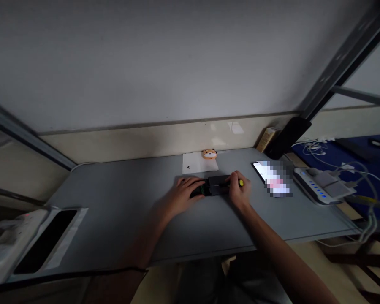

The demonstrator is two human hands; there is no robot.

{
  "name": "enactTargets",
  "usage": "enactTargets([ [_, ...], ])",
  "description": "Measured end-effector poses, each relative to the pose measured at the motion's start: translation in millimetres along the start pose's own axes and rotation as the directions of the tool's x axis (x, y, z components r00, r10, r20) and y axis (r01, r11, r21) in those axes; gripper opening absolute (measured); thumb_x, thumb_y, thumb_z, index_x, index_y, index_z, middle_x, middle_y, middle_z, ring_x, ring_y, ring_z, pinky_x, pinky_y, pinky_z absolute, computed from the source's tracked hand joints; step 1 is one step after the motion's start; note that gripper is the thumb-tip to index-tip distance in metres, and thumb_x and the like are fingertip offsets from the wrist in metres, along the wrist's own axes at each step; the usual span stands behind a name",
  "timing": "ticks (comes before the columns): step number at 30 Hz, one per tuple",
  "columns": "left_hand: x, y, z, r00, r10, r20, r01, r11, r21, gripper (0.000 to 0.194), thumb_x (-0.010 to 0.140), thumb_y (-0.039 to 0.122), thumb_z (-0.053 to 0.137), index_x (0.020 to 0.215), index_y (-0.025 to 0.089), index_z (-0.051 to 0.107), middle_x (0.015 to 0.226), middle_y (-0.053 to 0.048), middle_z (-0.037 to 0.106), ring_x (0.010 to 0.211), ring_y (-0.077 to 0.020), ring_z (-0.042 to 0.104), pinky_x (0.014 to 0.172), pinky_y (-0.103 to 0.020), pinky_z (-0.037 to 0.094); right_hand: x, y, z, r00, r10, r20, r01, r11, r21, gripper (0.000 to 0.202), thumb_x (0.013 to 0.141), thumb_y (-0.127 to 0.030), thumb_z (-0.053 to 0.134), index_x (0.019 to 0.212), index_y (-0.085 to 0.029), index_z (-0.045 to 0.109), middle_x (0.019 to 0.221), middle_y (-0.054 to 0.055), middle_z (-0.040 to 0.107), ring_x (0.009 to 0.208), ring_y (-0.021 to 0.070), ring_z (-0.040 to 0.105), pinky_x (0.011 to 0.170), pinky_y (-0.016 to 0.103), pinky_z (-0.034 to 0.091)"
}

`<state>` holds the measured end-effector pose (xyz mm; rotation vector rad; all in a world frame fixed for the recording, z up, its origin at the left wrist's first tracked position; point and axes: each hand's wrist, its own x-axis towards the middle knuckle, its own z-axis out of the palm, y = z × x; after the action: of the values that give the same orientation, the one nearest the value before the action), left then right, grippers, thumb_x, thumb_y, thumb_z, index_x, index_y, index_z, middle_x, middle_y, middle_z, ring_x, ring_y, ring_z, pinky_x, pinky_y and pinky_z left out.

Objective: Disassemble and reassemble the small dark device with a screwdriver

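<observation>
A dark, flat rectangular device (218, 185) lies on the grey desk in front of me, with a bit of green at its left part. My left hand (186, 192) rests over its left end, fingers spread around the edge and thumb along the near side. At the right end my right hand (240, 189) is closed around a small tool with a yellow end (241, 183); the tool's tip is too dark to make out. Behind the device is a white paper (194, 162) with a few tiny black pieces (188, 167) on it.
An orange-and-white animal-face item (210, 154) sits on the paper's back edge. Right of my hands are a lit phone (270, 178) and a power strip (316, 185) with cables. A dark slab (47, 240) lies at the left. A small box (266, 139) stands at the back right.
</observation>
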<state>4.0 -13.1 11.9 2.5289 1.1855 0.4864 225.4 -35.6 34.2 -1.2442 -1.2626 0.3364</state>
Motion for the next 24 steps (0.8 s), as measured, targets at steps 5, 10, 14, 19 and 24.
enactTargets([
  [5, -0.7, -1.8, 0.1, 1.0, 0.0, -0.001, 0.0, 1.0, -0.016, 0.043, 0.101, 0.039, 0.067, 0.143, 0.031, 0.062, 0.145, -0.005, 0.065, 0.133, -0.0253, 0.059, 0.117, -0.043, 0.041, -1.8, -0.7, -2.3, 0.999, -0.039, 0.006, 0.039, 0.999, -0.011, 0.052, 0.099, -0.053, 0.047, 0.056, -0.024, 0.056, 0.048, -0.002, 0.05, 0.047, 0.0139, 0.045, 0.047, 0.029, 0.032],
  [10, -1.7, -3.6, 0.6, 1.0, -0.009, -0.029, 0.008, 1.0, -0.018, 0.041, 0.1, 0.037, 0.068, 0.14, 0.032, 0.064, 0.143, -0.005, 0.067, 0.131, -0.0258, 0.06, 0.116, -0.044, 0.042, 0.1, -0.6, -3.9, 0.998, -0.038, -0.049, 0.037, 0.999, -0.027, 0.054, 0.1, -0.055, 0.045, 0.057, -0.024, 0.056, 0.048, -0.002, 0.05, 0.048, 0.0145, 0.046, 0.048, 0.029, 0.033],
  [14, -2.0, -5.8, 0.7, 0.999, -0.018, -0.035, 0.017, 0.999, -0.03, 0.039, 0.099, 0.036, 0.069, 0.138, 0.033, 0.067, 0.142, -0.004, 0.068, 0.132, -0.0261, 0.06, 0.116, -0.044, 0.043, 1.3, 0.4, -4.6, 0.997, -0.014, -0.081, 0.013, 1.0, -0.023, 0.053, 0.099, -0.054, 0.044, 0.056, -0.025, 0.055, 0.048, -0.002, 0.049, 0.048, 0.0147, 0.044, 0.047, 0.03, 0.032],
  [19, -3.2, -9.3, -2.0, 0.998, -0.031, -0.059, 0.027, 0.997, -0.071, 0.035, 0.097, 0.035, 0.07, 0.131, 0.031, 0.07, 0.139, -0.004, 0.069, 0.129, -0.0261, 0.062, 0.115, -0.046, 0.044, 2.6, 3.1, -6.3, 0.995, -0.001, -0.101, 0.001, 1.0, 0.006, 0.051, 0.099, -0.051, 0.044, 0.055, -0.025, 0.053, 0.048, -0.002, 0.046, 0.05, 0.016, 0.044, 0.049, 0.031, 0.032],
  [24, -4.3, -8.6, -4.3, 0.995, -0.013, -0.103, 0.003, 0.996, -0.092, 0.034, 0.095, 0.032, 0.071, 0.128, 0.029, 0.071, 0.136, -0.005, 0.071, 0.128, -0.0256, 0.063, 0.115, -0.047, 0.045, 3.2, 1.7, -7.7, 0.99, -0.008, -0.139, 0.011, 1.0, 0.018, 0.051, 0.098, -0.054, 0.045, 0.056, -0.026, 0.053, 0.049, -0.002, 0.046, 0.05, 0.0162, 0.044, 0.05, 0.032, 0.033],
])
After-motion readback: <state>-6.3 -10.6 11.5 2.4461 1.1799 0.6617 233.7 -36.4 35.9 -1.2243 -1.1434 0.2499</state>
